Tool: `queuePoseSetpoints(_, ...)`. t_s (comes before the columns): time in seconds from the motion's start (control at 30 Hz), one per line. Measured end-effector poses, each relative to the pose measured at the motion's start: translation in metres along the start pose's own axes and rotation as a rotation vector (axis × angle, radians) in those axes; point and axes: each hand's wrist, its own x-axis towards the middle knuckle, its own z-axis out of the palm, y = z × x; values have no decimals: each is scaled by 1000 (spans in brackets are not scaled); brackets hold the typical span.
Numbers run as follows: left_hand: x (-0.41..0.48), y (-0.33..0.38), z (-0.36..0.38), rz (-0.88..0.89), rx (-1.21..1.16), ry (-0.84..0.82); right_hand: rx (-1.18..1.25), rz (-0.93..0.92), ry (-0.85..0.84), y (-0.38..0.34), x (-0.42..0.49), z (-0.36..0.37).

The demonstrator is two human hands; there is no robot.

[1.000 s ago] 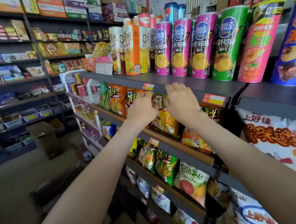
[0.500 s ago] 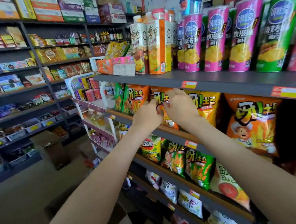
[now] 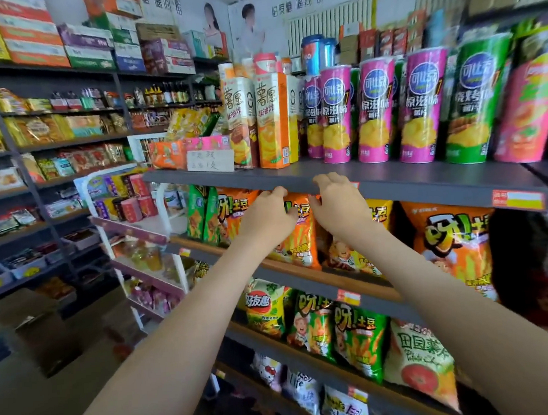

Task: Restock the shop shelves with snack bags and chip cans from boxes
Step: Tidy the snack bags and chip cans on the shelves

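An orange snack bag [image 3: 301, 237] stands on the second shelf among other orange bags. My left hand [image 3: 266, 216] curls its fingers on the bag's upper left corner. My right hand [image 3: 340, 202] grips its upper right corner, just under the grey top shelf's edge [image 3: 410, 183]. The bag's top is partly hidden behind both hands. On the top shelf stand pink chip cans [image 3: 371, 113], a green chip can [image 3: 476, 102] and tall orange chip boxes [image 3: 271, 120].
Green snack bags [image 3: 201, 214] stand left of the orange ones, and green and white bags [image 3: 360, 340] fill the shelf below. A cardboard box [image 3: 31, 324] sits on the aisle floor at left. Stocked dark shelving [image 3: 44, 145] lines the far wall.
The view has risen and swung left, so the top shelf now sits higher in frame. Both hands stay on the top of the orange bag.
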Motion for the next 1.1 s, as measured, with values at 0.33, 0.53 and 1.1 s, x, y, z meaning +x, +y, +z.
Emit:
queuePoseSetpoints(0.33,50,-14,-19,77,-59,89,-25,-66,47,3,56,0)
queuePoseSetpoints(0.53,131,-38,-50,282,42,336,-99,-109,197,-2,145,-2)
queuePoseSetpoints(1.1,318,-71,-62,692,299,321,-953,96,42,22,346,-4)
